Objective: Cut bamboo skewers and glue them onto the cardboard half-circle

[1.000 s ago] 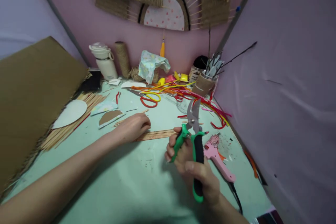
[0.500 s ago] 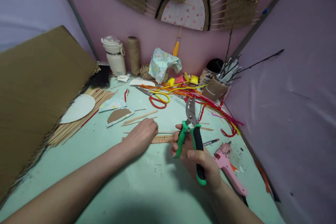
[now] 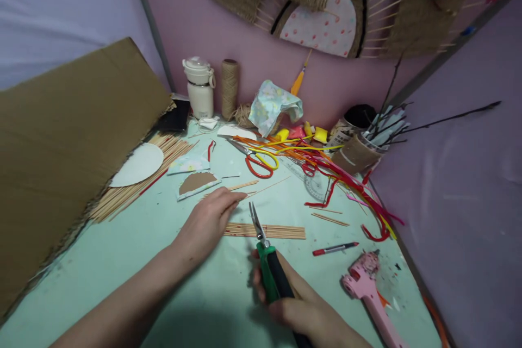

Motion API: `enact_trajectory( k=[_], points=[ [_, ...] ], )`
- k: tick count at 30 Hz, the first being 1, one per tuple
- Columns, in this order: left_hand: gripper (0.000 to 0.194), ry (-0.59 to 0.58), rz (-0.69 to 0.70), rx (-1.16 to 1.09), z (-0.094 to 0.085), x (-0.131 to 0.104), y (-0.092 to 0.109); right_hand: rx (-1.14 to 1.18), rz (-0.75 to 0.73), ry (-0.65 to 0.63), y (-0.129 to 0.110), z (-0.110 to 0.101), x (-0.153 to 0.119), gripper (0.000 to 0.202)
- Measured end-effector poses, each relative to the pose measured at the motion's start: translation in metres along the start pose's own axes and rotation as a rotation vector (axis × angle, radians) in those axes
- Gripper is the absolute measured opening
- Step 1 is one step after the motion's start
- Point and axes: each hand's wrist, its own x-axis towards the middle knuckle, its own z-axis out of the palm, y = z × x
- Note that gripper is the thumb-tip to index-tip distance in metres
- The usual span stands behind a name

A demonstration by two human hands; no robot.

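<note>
Between its thumb and fingertips, my left hand pinches a thin wooden stick, which slants up to the right above the table. My right hand is wrapped round green and black pruning shears. Their blades point up, close to the pinched stick and just right of my left fingertips. A row of wooden sticks lies side by side on the table below the blades, its left part hidden by my left hand. A few more sticks lie behind my left hand.
Cardboard leans in at the left over a pile of sticks. Scissors and coloured pipe cleaners lie at the back. A pen and a pink glue gun are at the right, below a can of twigs.
My left hand has risen off the row and now holds a stick. The shears have turned and moved left towards it, their blades closer together. The view has shifted.
</note>
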Motion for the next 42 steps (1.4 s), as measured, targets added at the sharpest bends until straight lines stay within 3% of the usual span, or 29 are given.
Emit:
enact_trajectory(
  k=[6, 15, 28, 42],
  points=[
    [0.028, -0.014, -0.001, -0.069, -0.008, -0.003, 0.009, -0.024, 0.048, 0.041, 0.002, -0.001, 0.004, 0.055],
    [0.026, -0.133, -0.103, -0.118, -0.006, -0.007, 0.016, -0.085, 0.032, 0.068, -0.003, 0.008, -0.001, 0.04],
    [0.029, -0.232, -0.025, -0.026, -0.012, -0.008, 0.025, -0.153, 0.024, 0.078, -0.003, 0.008, -0.004, 0.039],
    [0.03, -0.254, -0.01, 0.033, -0.014, -0.007, 0.03, -0.162, 0.045, 0.109, -0.007, 0.013, -0.002, 0.036]
  ],
)
